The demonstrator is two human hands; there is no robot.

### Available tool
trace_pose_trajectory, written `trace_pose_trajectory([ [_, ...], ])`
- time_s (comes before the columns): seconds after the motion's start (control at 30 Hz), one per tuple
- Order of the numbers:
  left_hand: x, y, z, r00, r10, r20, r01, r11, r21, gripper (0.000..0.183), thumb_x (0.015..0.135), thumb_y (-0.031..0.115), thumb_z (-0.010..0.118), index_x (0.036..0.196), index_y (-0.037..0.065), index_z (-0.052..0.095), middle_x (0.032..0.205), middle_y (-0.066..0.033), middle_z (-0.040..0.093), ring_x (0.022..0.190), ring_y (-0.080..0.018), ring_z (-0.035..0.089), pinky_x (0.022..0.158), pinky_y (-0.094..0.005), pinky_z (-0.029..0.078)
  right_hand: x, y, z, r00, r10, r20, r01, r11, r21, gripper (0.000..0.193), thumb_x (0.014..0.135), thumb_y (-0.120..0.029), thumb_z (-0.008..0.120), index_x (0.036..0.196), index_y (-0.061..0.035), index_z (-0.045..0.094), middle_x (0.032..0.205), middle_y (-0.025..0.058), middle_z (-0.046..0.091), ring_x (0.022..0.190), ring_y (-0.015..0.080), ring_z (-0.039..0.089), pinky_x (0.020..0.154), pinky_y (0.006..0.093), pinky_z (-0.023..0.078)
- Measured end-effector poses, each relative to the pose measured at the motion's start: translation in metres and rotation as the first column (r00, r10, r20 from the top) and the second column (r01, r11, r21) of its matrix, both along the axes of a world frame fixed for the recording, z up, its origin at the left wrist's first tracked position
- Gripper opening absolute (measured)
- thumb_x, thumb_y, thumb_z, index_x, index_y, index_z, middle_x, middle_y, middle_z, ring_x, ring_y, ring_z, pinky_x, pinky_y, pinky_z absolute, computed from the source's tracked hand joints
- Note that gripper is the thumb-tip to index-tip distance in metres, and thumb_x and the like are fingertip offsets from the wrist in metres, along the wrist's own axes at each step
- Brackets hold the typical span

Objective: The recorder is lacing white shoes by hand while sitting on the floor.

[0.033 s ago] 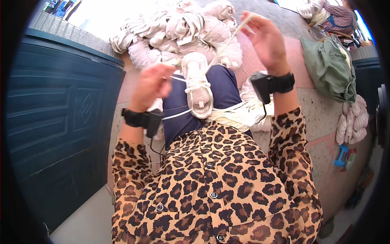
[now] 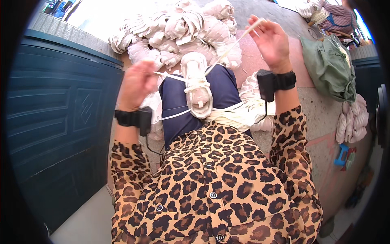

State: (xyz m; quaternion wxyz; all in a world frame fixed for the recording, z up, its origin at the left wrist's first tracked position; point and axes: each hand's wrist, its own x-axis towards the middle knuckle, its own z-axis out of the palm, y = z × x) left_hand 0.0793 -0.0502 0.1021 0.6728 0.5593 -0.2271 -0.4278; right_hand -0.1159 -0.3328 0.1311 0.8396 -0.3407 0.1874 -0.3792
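Observation:
A pale pink and cream sneaker or shoe upper (image 2: pixel 199 99) rests between my navy-trousered thighs, with cream lacing across its middle. To its right, a length of shoelace (image 2: pixel 227 52) runs taut up to my raised right hand (image 2: pixel 273 46), where the fingers pinch it near the tip. On the other side a second lace end (image 2: pixel 170 76) stretches out to my left hand (image 2: pixel 138 83). The left fingers are curled and blurred, and the lace meets them. A bundle of loose cream laces (image 2: pixel 229 116) lies over my right thigh.
A large pile of similar pale shoe pieces (image 2: pixel 178 32) lies ahead, with more beside my right leg. A dark blue panelled door (image 2: pixel 61 101) stands at left. At right are a green cloth sack (image 2: pixel 329 69) and a blue plastic item (image 2: pixel 341 154). Another person (image 2: pixel 339 18) sits far right.
My left hand has moved outward to the left, away from the shoe. My right hand has shifted slightly right, with the lace still in its fingers. The shoe stays put.

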Motion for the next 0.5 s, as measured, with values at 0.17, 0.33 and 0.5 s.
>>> trace_pose_trajectory([
  [0.17, 0.064, 0.047, -0.013, 0.905, 0.374, -0.202, -0.376, 0.926, 0.030, 0.019, 0.091, 0.023, 0.047, 0.095, 0.005, 0.053, 0.069, 0.0027, 0.043, 0.043, -0.0020, 0.036, 0.033, -0.0163, 0.024, -0.033, -0.022, -0.080, 0.971, 0.218, -0.098, -0.187, 0.949, 0.254, 0.010, 0.075, -0.009, 0.048, 0.067, -0.0030, 0.050, 0.065, 0.0081, 0.051, 0.054, 0.0144, 0.046, 0.052, 0.0269, 0.040],
  [0.33, 0.007, 0.030, -0.067, 0.967, 0.079, 0.241, -0.181, 0.881, 0.437, 0.021, 0.087, 0.021, 0.055, 0.091, 0.002, 0.061, 0.065, -0.0005, 0.051, 0.039, -0.0060, 0.050, 0.030, -0.0176, 0.033, -0.031, 0.047, -0.139, 0.648, 0.029, -0.761, -0.547, 0.713, -0.439, 0.018, 0.080, -0.017, 0.058, 0.078, 0.0004, 0.062, 0.066, 0.0021, 0.058, 0.061, 0.0091, 0.053, 0.056, 0.0233, 0.044],
  [0.5, -0.058, 0.005, -0.095, 0.976, -0.159, 0.152, 0.028, 0.774, 0.632, 0.018, 0.083, 0.015, 0.058, 0.088, -0.002, 0.061, 0.064, -0.0027, 0.056, 0.039, -0.0063, 0.049, 0.031, -0.0169, 0.034, -0.028, 0.083, -0.155, 0.527, 0.089, -0.845, -0.775, 0.459, -0.435, 0.015, 0.076, -0.008, 0.053, 0.081, 0.0040, 0.062, 0.069, 0.0157, 0.061, 0.066, 0.0242, 0.060, 0.065, 0.0311, 0.047],
])
